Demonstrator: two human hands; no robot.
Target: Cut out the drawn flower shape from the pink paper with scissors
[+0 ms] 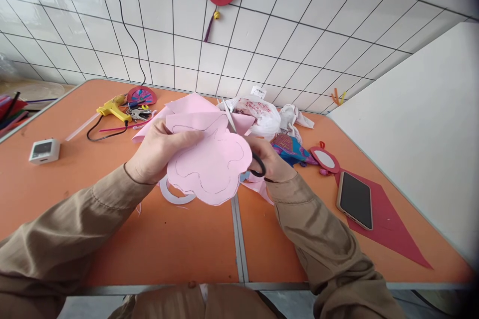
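My left hand (159, 149) pinches a pink paper sheet (209, 169) between thumb and fingers, above the table. A wavy flower-like outline is drawn on the sheet, and its lower and right edges are cut in rounded lobes. My right hand (271, 159) is closed around the black handles of a pair of scissors (258, 165). The blades (228, 114) stand apart at the upper right edge of the paper, pointing away from me. Uncut pink paper (192, 104) extends behind the left hand. Part of the right hand's fingers is hidden behind the sheet.
A yellow glue gun (115, 108), keys (138, 113) and a small white device (44, 151) lie left. Behind stand a plastic bag (262, 114) and blue patterned fabric (290, 149). A phone (355, 200) rests on red paper (392, 229) at right. A white ring (174, 194) lies beneath the sheet.
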